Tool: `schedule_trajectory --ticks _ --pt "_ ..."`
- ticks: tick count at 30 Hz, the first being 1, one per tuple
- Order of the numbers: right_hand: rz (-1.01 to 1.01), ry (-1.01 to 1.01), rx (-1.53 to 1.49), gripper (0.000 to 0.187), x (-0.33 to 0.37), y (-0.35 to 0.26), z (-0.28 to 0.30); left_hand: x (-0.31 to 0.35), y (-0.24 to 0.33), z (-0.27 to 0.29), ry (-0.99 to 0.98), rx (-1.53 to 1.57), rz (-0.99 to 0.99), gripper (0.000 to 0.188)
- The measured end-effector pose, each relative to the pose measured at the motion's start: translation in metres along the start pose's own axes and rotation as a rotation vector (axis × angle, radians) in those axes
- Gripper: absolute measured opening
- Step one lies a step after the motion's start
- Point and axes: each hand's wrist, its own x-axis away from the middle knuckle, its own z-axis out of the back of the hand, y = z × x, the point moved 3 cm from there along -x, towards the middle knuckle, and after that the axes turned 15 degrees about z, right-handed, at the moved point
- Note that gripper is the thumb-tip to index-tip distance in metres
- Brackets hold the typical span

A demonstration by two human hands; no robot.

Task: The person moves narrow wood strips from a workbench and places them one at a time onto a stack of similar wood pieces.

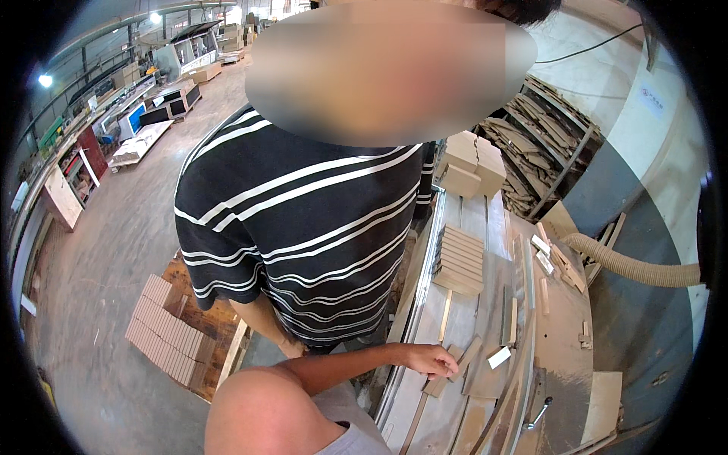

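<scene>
Reaching across from the lower left, my left hand [430,360] rests low over the metal bed of a woodworking machine [394,418]. Its fingers are curled down around a short wooden strip [435,387], and part of that strip is hidden beneath them. Close to its right lies another flat wooden piece [472,353]. Beyond the hand, a bundle of wooden blocks [460,262] stands on the bed. A small white piece [500,357] is to the right. My right hand is out of the picture.
A person in a striped shirt [318,227] stands just across from me. Rows of stacked blocks [168,334] sit on a wooden pallet at left. A ribbed hose [641,265] and a crank handle [540,413] are at right. Scrap racks [542,144] stand behind.
</scene>
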Motion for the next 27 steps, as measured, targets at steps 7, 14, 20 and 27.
schedule_trajectory --ticks 7,14,20,27 --pt "0.024 -0.039 0.103 0.059 0.004 0.001 0.002 -0.004 0.004 -0.003 0.004 0.022 0.002 0.036" --pt "0.022 -0.043 0.152 0.058 0.005 -0.006 0.006 -0.014 0.0 -0.007 -0.051 0.007 -0.022 0.038" --pt "0.02 -0.052 0.182 0.058 0.006 -0.017 0.011 -0.014 0.001 -0.007 -0.06 -0.014 -0.009 0.037" --pt "0.0 -0.067 0.172 0.059 0.01 0.001 0.0 -0.013 -0.002 -0.01 -0.053 0.004 -0.008 0.034"
